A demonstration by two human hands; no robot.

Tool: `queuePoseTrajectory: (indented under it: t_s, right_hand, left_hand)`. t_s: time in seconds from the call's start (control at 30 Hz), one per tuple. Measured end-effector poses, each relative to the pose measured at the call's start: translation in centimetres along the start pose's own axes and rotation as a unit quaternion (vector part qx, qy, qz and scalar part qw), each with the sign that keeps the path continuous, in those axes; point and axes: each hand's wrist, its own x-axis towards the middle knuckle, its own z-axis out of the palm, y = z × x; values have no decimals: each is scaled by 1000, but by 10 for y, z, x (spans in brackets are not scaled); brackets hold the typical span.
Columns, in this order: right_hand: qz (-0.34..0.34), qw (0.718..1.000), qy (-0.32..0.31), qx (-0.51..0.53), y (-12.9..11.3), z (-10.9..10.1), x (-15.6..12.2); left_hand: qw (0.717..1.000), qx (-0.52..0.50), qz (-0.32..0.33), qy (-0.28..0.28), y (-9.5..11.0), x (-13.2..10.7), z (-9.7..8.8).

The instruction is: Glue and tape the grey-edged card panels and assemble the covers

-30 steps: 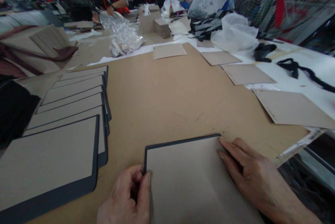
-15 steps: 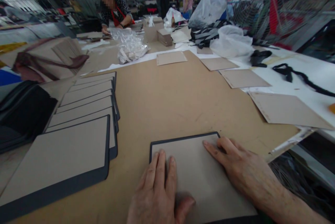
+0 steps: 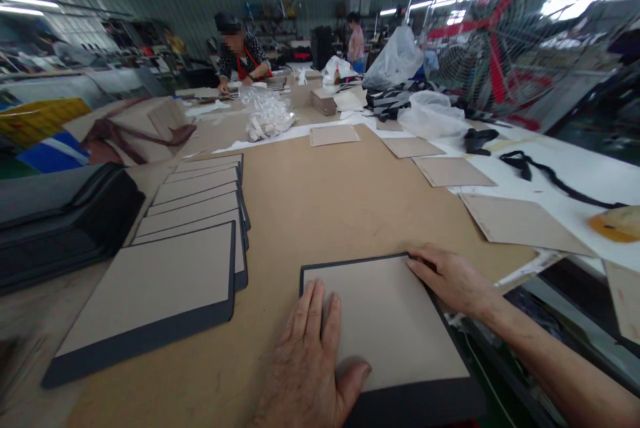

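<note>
A beige board with a dark grey backing (image 3: pixel 395 321) lies in front of me at the table's near edge. Its backing shows as a thin rim at the top and a wide strip at the bottom. My left hand (image 3: pixel 313 355) rests flat on the board's left part, fingers stretched and thumb spread. At the far right corner my right hand (image 3: pixel 443 278) closes its fingertips on the edge; the undersides of those fingers are hidden. To the left, similar dark-edged boards (image 3: pixel 165 281) overlap in a row.
A dark stack of sheets (image 3: pixel 65 215) stands at the left, near a strapped bundle (image 3: pixel 165 118). Loose beige boards (image 3: pixel 520 221) line the right side. Plastic bags (image 3: pixel 267 111), a large fan (image 3: pixel 493 25) and a co-worker (image 3: pixel 243 58) are farther back.
My right hand has shifted from the board's top face to its far right corner and edge. My left hand stays flat on the board. The view has tilted up.
</note>
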Motion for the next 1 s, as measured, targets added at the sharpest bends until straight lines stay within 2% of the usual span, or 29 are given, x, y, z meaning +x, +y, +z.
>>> queuePoseTrajectory:
  t_s: [0.07,0.23,0.37,0.43,0.47,0.57,0.63,0.67,0.73,0.83,0.9,0.93,0.97,1.0]
  right_hand:
    - [11,1000,8,23,-4,0,2]
    - [87,990,42,100,-13,-4,0]
    - [92,974,93,184,-21,-9,-4]
    - [115,948,99,279,-26,-9,-5]
    - [132,926,90,342,-29,-9,-6]
    - [193,835,57,513,-36,-7,-7]
    - [232,784,13,575,-38,-6,-8]
    - [245,770,-9,589,-39,-6,-9]
    - [253,760,-41,597,-39,-8,-12]
    - [245,767,-19,593,-42,-15,-18]
    - [241,771,1,590,-48,-22,-24]
    - [242,773,8,586,-52,-26,-26]
    - [244,777,15,580,-56,-29,-29]
    - [246,780,22,574,-60,-33,-32]
  left_hand:
    - [1000,-4,-4,-5,1,0,-1]
    - [1000,-17,-14,-15,1,0,-2]
    - [999,-19,-14,-23,0,-1,-3]
    - [999,-24,-12,-27,0,-1,-4]
    - [999,-29,-12,-30,0,-2,-4]
    - [998,-44,-26,-33,0,-2,-5]
    - [998,-50,-34,-34,0,-1,-6]
    - [997,-54,-36,-34,0,-2,-7]
    - [997,-68,-36,-31,1,-3,-7]
    - [992,-114,-59,10,3,-9,-5]
    - [975,-177,-118,64,5,-14,-5]
    - [955,-228,-164,92,5,-16,-5]
    - [923,-294,-216,118,5,-17,-7]
    - [876,-375,-268,140,5,-17,-10]
